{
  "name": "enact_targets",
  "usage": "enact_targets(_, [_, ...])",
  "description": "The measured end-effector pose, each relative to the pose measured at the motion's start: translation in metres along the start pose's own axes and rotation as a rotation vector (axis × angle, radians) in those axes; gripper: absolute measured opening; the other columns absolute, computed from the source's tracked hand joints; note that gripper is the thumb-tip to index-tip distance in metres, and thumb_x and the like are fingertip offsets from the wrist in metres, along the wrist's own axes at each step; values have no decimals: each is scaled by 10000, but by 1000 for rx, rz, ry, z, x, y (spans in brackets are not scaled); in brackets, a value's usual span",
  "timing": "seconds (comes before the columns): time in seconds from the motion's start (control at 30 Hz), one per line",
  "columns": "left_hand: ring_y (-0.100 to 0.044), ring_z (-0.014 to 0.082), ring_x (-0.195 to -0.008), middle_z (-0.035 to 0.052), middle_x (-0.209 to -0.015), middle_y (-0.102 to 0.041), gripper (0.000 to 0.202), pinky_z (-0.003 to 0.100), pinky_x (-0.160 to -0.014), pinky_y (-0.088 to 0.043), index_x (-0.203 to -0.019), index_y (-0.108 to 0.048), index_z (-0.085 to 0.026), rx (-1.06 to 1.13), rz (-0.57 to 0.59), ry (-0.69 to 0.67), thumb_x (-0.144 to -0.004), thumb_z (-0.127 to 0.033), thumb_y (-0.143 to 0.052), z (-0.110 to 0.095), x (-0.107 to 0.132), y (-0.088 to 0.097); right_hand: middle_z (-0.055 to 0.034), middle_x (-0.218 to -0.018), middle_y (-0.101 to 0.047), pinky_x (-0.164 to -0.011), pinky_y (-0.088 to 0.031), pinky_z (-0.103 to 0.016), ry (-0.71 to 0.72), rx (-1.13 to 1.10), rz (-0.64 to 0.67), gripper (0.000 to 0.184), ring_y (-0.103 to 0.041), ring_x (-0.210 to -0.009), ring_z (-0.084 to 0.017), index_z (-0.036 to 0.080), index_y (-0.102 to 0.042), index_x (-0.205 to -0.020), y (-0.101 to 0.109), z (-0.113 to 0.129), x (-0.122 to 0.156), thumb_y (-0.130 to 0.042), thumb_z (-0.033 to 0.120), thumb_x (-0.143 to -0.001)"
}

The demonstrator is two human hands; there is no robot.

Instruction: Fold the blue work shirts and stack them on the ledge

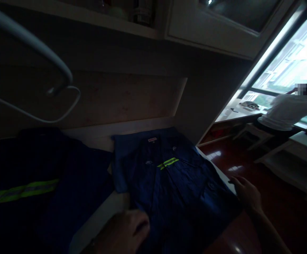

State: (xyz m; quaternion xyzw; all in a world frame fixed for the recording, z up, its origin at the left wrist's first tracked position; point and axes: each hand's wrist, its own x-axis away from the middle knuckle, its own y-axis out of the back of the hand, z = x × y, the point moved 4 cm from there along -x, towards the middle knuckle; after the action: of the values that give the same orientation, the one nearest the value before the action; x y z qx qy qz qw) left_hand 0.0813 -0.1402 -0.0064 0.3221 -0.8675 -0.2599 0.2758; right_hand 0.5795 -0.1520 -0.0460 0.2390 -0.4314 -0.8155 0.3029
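A navy work jacket [169, 190] lies spread on the white surface, with a label at its collar and a yellow-green striped band across the chest. My left hand [124, 231] is over its lower left edge, dim and a little smeared. Its fingers are curled in, and what they hold, if anything, is hidden. Just beyond the jacket's right edge is my right hand [247, 194], fingers loosely bent and apart, with nothing visible in them. A darker blue folded cloth [118, 158] shows under the jacket. On the left lies another navy garment [84, 165] with a similar striped band.
A pale curved rod with a thin loop [67, 76] hangs into view at upper left. Shelves and a cabinet [208, 31] overhang the surface. To the right are a glossy red-brown floor [232, 162], a white table [296, 155] and a seated person [285, 109] by the window.
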Motion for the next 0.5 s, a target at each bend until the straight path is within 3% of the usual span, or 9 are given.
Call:
enact_targets(0.07, [-546,239,-1183,73,-1282,-608,477,400,-1006,-411,-1223,-581,-282,-50,-281,40,-847,-549,-459,-6,-23,9,-115,-1123,-679,-827,-504,-400,154,-48,57,510,-647,-986,-291,230,-634,-1102,-20,42,-9,-474,596,-785])
enact_targets(0.13, [-378,318,-1339,128,-1452,-454,698,487,-1115,-278,-1344,-496,-207,-79,-457,48,-743,-542,-611,-4,-45,3,-141,-1312,-566,-936,-463,-379,368,-50,184,645,-578,-1136,-271,193,-539,-1278,-48,94,-12,-526,602,-780])
enact_targets(0.17, [-335,352,-1359,138,-1467,-433,699,540,-1133,-212,-1335,-510,-192,-60,-506,39,-715,-479,-658,0,-55,-4,-142,-1400,-489,-997,-419,-395,443,-3,239,704,-514,-1224,-276,200,-488,-1344,-63,118,-11,-572,589,-763])
enact_targets(0.23, [-369,357,-1329,135,-1393,-516,480,578,-1133,-161,-1212,-612,-189,25,-566,27,-752,-327,-616,10,-68,-17,-136,-1472,-413,-1060,-324,-492,449,109,320,704,-403,-1320,-312,228,-478,-1363,-89,152,-11,-639,523,-745])
enact_targets(0.3, [-480,299,-1232,116,-1223,-630,294,522,-1116,-233,-1042,-679,-201,134,-610,31,-817,-233,-493,22,-72,-22,-114,-1423,-483,-1060,-274,-556,396,159,349,533,-414,-1306,-323,253,-562,-1275,-105,167,-14,-629,440,-781])
enact_targets(0.37, [-554,257,-1135,105,-1116,-663,276,450,-1060,-336,-975,-674,-210,259,-677,79,-851,-244,-430,37,-66,-12,-110,-1281,-603,-1033,-304,-536,345,144,332,347,-502,-1221,-308,239,-640,-1148,-108,169,-21,-566,373,-836])
enact_targets(0.5, [-642,242,-975,107,-1024,-684,294,416,-900,-478,-1020,-610,-186,651,-875,266,-839,-331,-431,75,-29,38,-184,-1108,-666,-873,-436,-417,209,47,198,384,-605,-1060,-308,157,-629,-1150,-82,150,-46,-417,363,-905])
